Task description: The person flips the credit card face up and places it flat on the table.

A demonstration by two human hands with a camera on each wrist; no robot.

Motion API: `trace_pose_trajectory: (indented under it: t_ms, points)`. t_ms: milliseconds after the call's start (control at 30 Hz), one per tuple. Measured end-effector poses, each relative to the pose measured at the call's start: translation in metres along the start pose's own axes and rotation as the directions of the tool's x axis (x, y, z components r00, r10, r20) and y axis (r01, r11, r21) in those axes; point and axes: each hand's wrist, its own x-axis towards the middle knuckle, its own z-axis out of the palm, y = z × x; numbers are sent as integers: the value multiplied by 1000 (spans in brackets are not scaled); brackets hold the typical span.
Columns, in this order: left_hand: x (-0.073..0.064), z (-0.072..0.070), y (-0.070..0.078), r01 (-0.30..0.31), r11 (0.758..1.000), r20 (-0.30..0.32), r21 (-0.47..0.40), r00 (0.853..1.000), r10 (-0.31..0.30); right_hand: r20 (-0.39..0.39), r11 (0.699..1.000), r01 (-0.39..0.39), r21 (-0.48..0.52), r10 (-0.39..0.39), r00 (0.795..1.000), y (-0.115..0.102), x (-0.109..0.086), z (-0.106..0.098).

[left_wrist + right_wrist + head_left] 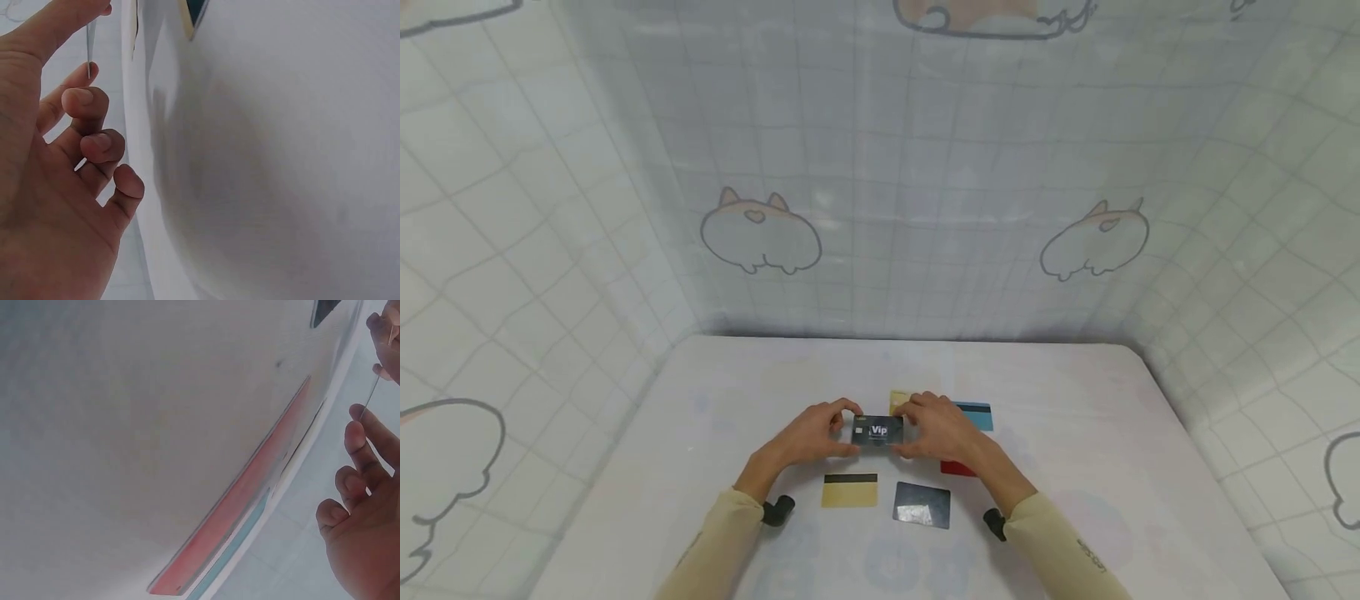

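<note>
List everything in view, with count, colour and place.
Vip card: one, black, held between both hands
Striped yellow card: one, yellow with a dark stripe, on the table, near side, left
Dark card: one, dark grey, right of the striped yellow one
Red card: one, red, partly hidden by the right forearm
Blue card: one, blue with a dark stripe, beyond the right forearm
Far yellow card: one, yellow, partly hidden by the right hand
Table: one, whitish, under the cards
Backdrop: grey-white, cartoon-printed, around the table; pieces uncountable
Black gadgets: two, one per wrist
Sleeves: two, beige, forearms
Left hand: one, card's left end
Right hand: one, card's right end
</note>
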Motion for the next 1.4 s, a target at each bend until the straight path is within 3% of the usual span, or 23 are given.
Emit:
trace_pose_trajectory:
  t_ms: [400, 900, 1133, 1400]
  points:
    - [-7, 3, 5, -2, 998, 34, 55, 999, 0, 68, 999, -32, -27, 34, 997, -5, -8, 1]
    - [2, 8, 7, 12, 990, 21, 144, 1000, -15, 95, 992, -16, -123, 28, 995, -4, -1, -5]
    - [3, 8, 7, 38, 989, 28, 142, 999, -42, 110, 992, -21, -124, 35, 993, -3, 0, -5]
    - [6, 7, 5, 15, 988, 39, 154, 999, -22, 121, 995, -38, -91, 49, 991, 0, 1, -5]
